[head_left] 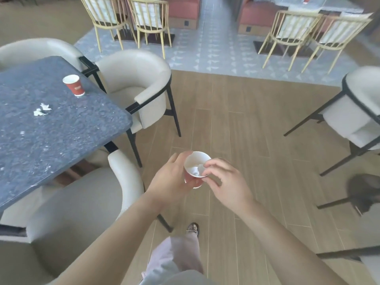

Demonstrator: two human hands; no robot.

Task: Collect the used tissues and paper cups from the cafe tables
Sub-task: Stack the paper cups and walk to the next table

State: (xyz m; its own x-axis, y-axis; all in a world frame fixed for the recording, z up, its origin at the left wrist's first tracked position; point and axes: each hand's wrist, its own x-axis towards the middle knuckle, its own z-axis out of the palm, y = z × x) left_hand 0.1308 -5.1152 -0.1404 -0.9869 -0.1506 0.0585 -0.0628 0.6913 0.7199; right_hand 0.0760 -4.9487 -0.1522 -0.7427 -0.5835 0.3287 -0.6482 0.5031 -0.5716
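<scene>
Nearest, a pale trouser leg (176, 256) and a sandalled foot (193, 229) stand on the wooden floor (236, 130). Above them, in mid-air over the floor, the left hand (172, 177) grips a red paper cup (195, 183) from its left side, fingers curled round the wall. A crumpled white tissue wad (194, 171) lies inside this cup. The right hand (228, 184) is narrow, its thumb and forefinger brought together at the cup's right rim just over the wad. I cannot tell whether they pinch the tissue, the rim or nothing.

To the left, a cream armchair (82, 202) sits tucked against the near corner of a dark speckled desk (61, 140). Farther along the desk lie two small crumpled tissues (42, 110), just beside each other. Beyond them, near the desk's far right edge, a second red cup (74, 85) stands upright.

A second cream armchair (139, 87) faces the desk's far corner, and another (362, 108) stands at the right. Farthest off, pale spindle-back chairs (150, 19) stand on a patterned tile floor (216, 52).
</scene>
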